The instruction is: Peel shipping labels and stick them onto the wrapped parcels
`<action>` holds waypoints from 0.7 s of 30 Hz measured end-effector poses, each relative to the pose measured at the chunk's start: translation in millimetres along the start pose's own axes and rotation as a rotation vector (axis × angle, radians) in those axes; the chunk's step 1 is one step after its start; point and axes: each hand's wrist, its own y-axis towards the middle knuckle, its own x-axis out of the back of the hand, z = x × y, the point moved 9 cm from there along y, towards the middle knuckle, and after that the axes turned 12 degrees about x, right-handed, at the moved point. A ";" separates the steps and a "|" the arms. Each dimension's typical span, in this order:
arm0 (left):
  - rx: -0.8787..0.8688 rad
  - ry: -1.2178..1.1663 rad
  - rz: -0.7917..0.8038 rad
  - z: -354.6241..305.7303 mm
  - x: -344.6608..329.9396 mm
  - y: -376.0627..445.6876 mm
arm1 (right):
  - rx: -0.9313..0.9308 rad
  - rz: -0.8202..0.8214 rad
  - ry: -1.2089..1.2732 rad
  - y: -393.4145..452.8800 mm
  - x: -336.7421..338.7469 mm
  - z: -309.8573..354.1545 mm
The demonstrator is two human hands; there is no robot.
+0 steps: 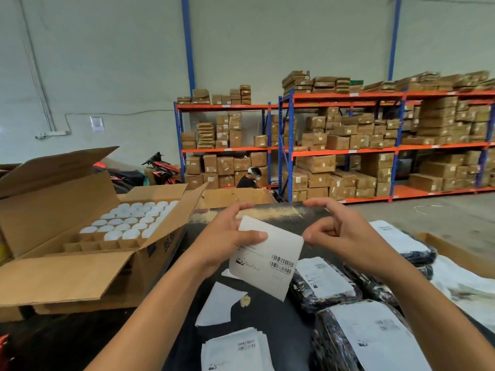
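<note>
While your left hand (227, 236) pinched the white barcoded paper shipping label (267, 261) above the black table's (267, 317) middle, your right hand (340, 231) hovered beside its corner, fingers loosely curled, holding nothing visible; black wrapped parcels (326, 285) lay toward the right edge.

white label (267, 261) – barcoded, tilted, held aloft

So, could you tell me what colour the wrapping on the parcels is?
Black, glossy wrapping on the parcels, each with a white label; head view.
</note>
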 end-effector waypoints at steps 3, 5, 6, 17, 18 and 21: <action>0.009 0.034 0.002 -0.5 -0.5 1.8 | -0.002 0.002 0.031 -0.3 -0.6 -3.7; 0.012 0.052 0.002 -1.2 -0.4 2.2 | 0.005 0.005 0.045 0.1 -0.8 -4.4; 0.015 0.058 0.003 -1.2 -0.5 2.5 | 0.008 0.006 0.052 0.4 -0.9 -4.2; -0.185 0.272 -0.438 -21.0 0.9 -6.9 | -0.009 -0.161 0.329 0.8 -7.8 -11.5; -0.264 0.296 -0.513 -26.6 -3.2 -15.0 | -0.013 -0.195 0.336 0.7 -9.0 -13.8; -0.388 0.241 -0.452 -30.7 -25.2 -23.5 | -0.022 -0.287 0.348 -0.7 -10.0 -20.8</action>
